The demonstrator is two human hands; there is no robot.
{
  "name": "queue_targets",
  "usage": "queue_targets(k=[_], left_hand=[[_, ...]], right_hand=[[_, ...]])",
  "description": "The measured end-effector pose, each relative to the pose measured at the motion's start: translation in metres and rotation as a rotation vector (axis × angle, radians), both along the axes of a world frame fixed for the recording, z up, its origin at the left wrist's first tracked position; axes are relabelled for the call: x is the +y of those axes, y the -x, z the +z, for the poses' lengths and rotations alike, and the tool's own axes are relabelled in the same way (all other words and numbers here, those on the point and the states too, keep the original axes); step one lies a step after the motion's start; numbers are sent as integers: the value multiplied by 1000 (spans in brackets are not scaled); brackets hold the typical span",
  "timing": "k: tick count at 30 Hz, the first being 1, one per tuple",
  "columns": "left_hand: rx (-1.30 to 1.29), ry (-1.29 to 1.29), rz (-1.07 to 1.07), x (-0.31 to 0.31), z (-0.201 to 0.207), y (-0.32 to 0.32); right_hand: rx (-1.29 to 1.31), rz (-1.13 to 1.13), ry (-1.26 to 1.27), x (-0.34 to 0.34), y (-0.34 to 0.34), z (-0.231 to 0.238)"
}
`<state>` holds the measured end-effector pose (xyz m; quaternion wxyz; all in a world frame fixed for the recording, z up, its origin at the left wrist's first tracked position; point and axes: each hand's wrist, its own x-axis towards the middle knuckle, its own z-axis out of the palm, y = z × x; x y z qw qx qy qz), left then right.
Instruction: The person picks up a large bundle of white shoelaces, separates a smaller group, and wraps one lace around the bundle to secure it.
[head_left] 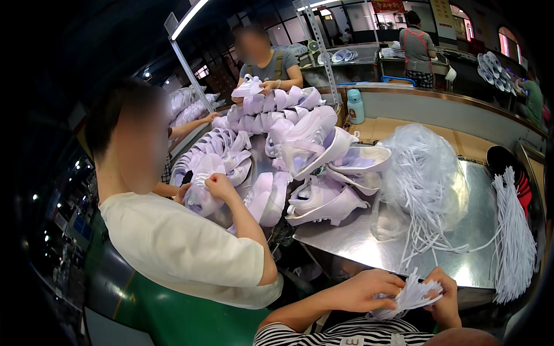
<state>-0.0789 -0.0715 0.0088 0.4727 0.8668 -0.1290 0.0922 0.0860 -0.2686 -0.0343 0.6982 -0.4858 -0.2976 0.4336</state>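
Note:
At the lower edge, just in front of my striped shirt, both my hands grip a bundle of white shoelaces [412, 295]. My left hand [366, 293] is closed round its left side, while the fingers of my right hand [443, 297] pinch the right side. The lace ends fan out between the two hands. Beyond them, more white laces [418, 190] spill out of a clear plastic bag [456, 190] onto the metal tabletop [358, 245]. A long hank of white laces [512, 242] hangs over the table's right side.
Pale lilac shoes [329, 202] are piled left of the bag. A co-worker in a cream shirt [184, 248] handles a shoe close by on my left; another person [277, 63] holds one across the table. A light-blue bottle [355, 106] stands behind the pile.

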Motion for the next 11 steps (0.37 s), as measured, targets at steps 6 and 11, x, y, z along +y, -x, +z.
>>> queue_targets(k=[6,11], left_hand=[[-22,-85,103,-1,-17,-12],[128,-165,89,-1,-18,-17]], right_hand=[[-89,128,-63,19,-14,14],[-799,206,15,22,-20,1]])
